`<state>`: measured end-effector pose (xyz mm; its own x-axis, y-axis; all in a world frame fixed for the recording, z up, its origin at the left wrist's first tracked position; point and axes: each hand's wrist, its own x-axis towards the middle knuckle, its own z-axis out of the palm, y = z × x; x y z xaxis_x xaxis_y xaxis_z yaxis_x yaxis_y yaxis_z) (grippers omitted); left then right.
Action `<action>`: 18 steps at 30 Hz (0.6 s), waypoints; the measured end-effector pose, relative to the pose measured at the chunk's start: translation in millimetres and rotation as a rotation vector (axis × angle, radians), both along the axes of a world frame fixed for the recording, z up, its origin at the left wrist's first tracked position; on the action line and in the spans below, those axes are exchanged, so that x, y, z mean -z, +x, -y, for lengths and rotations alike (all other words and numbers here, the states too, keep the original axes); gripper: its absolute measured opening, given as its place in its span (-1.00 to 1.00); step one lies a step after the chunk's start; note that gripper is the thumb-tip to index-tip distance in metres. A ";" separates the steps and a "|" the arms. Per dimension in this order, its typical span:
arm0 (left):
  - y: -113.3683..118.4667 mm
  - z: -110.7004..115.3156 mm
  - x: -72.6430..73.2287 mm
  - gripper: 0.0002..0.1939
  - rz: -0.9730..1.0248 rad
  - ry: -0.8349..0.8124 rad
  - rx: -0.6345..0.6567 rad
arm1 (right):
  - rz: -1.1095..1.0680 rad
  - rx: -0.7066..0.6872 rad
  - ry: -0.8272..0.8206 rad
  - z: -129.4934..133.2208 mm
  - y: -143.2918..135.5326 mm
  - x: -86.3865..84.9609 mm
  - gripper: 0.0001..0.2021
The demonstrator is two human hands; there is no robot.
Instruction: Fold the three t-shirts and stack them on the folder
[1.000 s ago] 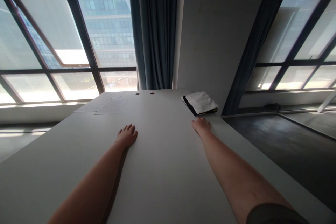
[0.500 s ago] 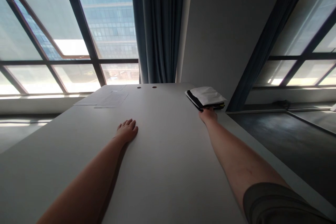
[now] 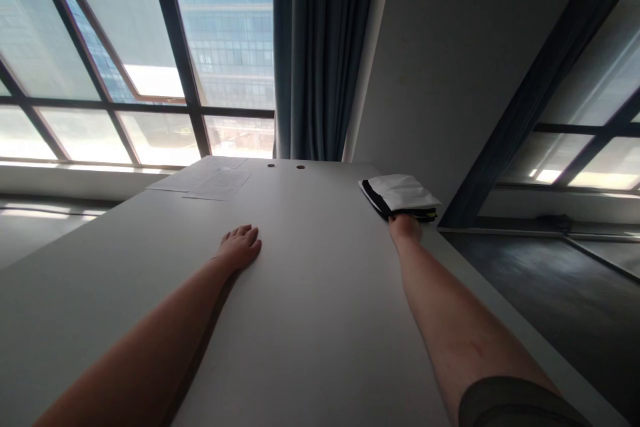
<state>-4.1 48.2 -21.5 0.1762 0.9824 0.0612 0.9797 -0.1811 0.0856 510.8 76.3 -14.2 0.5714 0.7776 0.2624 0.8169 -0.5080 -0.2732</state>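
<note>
My left hand (image 3: 240,246) lies on the white tabletop (image 3: 310,293), left of the middle, fingers spread and nothing under them that I can see. At the far right of the table is a folded white-and-black bundle (image 3: 404,193) that looks like cloth, with its white face up and dark layers along the left and near edges. My right hand (image 3: 405,229) grips its near edge. The fingers of that hand are mostly hidden beneath the bundle.
Sheets of paper (image 3: 217,183) lie flat at the far left of the table. Two round holes sit near its far edge. Beyond are a blue curtain (image 3: 320,67), a grey wall (image 3: 440,60) and windows (image 3: 235,47). Dark floor (image 3: 525,273) shows past the right edge.
The view has tilted and turned slightly, so the scene has shifted. My left hand stays flat on the table, and my right hand still holds the bundle at about the same spot.
</note>
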 end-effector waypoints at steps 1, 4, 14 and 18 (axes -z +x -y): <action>-0.1 0.3 -0.2 -0.36 0.001 0.003 0.001 | 0.003 -0.016 0.016 1.2 0.5 1.1 -0.63; 0.4 1.3 -1.6 -0.36 0.007 0.010 0.000 | 0.021 -0.080 0.045 6.8 0.4 4.2 -0.63; 5.0 -0.6 -5.6 -0.36 0.025 -0.003 0.008 | 0.096 -0.361 0.067 63.4 -52.7 -0.3 -0.67; 2.7 -0.4 -5.5 -0.36 0.050 -0.005 0.020 | 0.029 -0.596 0.120 111.7 -90.8 -0.5 -0.72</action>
